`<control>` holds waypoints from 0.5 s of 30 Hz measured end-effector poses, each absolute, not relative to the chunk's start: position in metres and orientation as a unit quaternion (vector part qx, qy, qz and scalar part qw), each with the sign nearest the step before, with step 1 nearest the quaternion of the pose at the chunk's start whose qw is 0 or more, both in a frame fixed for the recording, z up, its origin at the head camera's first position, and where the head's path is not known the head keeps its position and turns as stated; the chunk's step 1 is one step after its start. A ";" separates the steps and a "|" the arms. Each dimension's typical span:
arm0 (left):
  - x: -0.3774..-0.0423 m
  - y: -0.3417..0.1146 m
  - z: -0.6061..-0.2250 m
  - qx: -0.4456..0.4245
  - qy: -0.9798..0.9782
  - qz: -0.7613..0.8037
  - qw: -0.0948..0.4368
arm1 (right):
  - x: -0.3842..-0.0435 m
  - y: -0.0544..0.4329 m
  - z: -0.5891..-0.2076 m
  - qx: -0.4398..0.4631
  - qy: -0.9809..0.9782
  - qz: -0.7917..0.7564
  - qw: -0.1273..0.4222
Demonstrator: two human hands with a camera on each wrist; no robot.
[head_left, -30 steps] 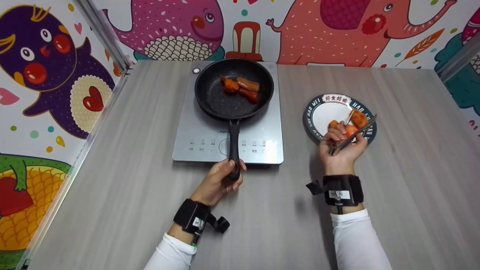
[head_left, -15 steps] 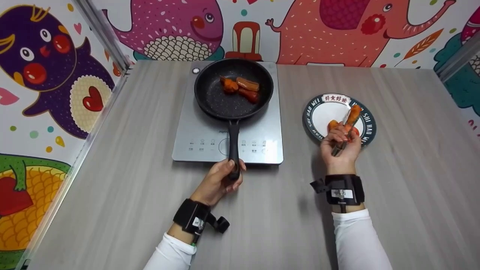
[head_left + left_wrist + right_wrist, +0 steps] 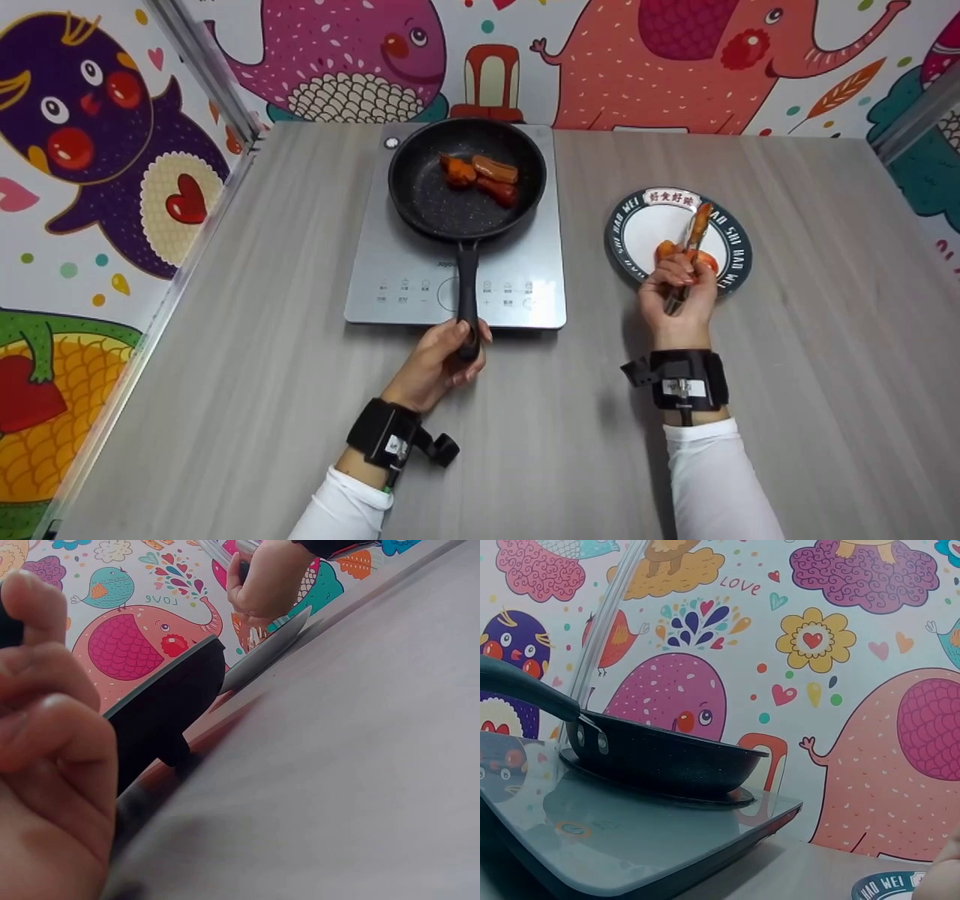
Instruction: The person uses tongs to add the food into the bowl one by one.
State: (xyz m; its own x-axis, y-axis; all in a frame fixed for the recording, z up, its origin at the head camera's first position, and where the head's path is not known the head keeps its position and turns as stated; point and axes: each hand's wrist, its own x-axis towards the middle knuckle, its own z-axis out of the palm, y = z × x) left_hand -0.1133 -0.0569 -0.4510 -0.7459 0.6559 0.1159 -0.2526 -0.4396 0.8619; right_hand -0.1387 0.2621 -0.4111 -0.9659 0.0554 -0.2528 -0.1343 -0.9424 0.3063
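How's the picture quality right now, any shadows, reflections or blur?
Head view: fairly even light, with a soft shadow on the table just left of the right forearm; left wrist view: the left hand looms close at the edge, and the table looks soft and streaky; right wrist view: the glossy cooktop mirrors wall drawings.

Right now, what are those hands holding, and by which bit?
Left hand: round black frying pan, by its handle, near the end. Right hand: silver metal tongs, around their middle, pinching an orange-brown food piece.
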 end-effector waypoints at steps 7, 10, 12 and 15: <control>-0.114 -0.057 -0.450 0.231 0.454 0.815 0.275 | -0.138 0.262 -0.409 -0.100 0.159 0.982 0.035; -0.114 -0.057 -0.451 0.231 0.451 0.816 0.279 | -0.138 0.260 -0.405 -0.086 0.152 0.984 0.031; -0.114 -0.058 -0.451 0.233 0.449 0.816 0.281 | -0.137 0.258 -0.401 -0.077 0.147 0.986 0.027; -0.114 -0.057 -0.451 0.235 0.448 0.815 0.282 | -0.136 0.253 -0.394 -0.058 0.133 0.989 0.022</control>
